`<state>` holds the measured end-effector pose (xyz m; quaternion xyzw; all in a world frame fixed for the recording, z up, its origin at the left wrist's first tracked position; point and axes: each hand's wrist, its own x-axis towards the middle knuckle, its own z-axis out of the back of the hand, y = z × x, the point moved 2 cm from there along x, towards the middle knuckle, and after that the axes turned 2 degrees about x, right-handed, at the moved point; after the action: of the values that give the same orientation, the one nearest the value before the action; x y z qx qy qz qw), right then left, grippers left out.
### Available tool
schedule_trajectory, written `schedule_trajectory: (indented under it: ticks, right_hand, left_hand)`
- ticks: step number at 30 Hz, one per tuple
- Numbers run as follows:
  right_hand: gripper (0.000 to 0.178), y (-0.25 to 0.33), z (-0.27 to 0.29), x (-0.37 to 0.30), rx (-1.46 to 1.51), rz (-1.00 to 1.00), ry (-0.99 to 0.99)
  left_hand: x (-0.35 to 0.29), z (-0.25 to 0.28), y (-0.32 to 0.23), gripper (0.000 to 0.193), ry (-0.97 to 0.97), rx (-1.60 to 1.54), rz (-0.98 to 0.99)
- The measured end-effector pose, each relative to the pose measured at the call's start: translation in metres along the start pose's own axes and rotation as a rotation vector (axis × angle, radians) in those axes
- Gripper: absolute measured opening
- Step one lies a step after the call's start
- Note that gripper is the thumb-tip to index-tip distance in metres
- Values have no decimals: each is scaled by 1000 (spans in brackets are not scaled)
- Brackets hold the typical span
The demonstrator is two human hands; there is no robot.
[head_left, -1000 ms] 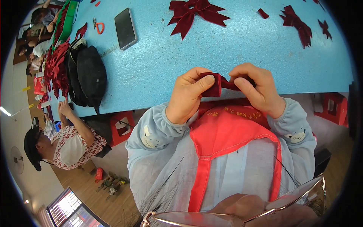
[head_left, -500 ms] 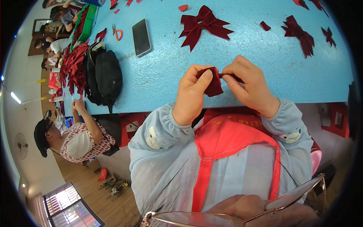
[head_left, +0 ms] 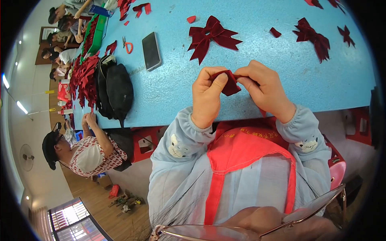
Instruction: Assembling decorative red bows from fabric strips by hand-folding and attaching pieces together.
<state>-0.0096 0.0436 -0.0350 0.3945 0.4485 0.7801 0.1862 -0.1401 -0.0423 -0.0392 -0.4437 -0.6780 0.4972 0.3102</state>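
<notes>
Between my hands, above the table's near edge, is a folded piece of dark red velvet ribbon. My left hand is closed on its left part, the thumb pressing flat on the front. My right hand pinches the narrow gathered end between thumb and forefinger; the other fingers are curled in and partly hidden. A red tip shows below the right palm. Beyond my hands lies a large dark red velvet bow with spread tails. Farther right are another bow and a small one.
Left on the blue table are a phone, orange-handled scissors, a black bag, a heap of red ribbon pieces and a green crate. A co-worker in a black cap sits at left; several people are farther off.
The ribbon has tilted slightly in my fingers, and a red tip now shows under my right hand. The view has shifted, so the table things sit a little lower. Both hands keep their grip.
</notes>
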Motion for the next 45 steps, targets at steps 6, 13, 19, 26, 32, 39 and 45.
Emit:
schedule_trajectory:
  ticks: [6,13,19,26,32,39,45]
  right_hand:
    - [17,12,11,3,47,146,9]
    - [14,14,7,9,-32,145,2]
    - [12,4,-4,14,36,118,-7]
    - [11,13,-12,18,43,93,-18]
    - [9,11,-7,9,-30,322,-33]
    - [15,6,-7,7,229,-19,144]
    - [20,11,-22,6,102,148,93]
  left_hand:
    - [2,-2,2,7,103,232,-407]
    - [-2,-5,5,11,57,312,-462]
    - [5,3,-15,10,105,346,-331]
    - [7,25,-13,9,62,410,-415]
    - [4,26,-7,11,108,473,-622]
    - [-5,20,-3,9,105,440,-474]
    - [-8,37,-8,9,34,310,-408]
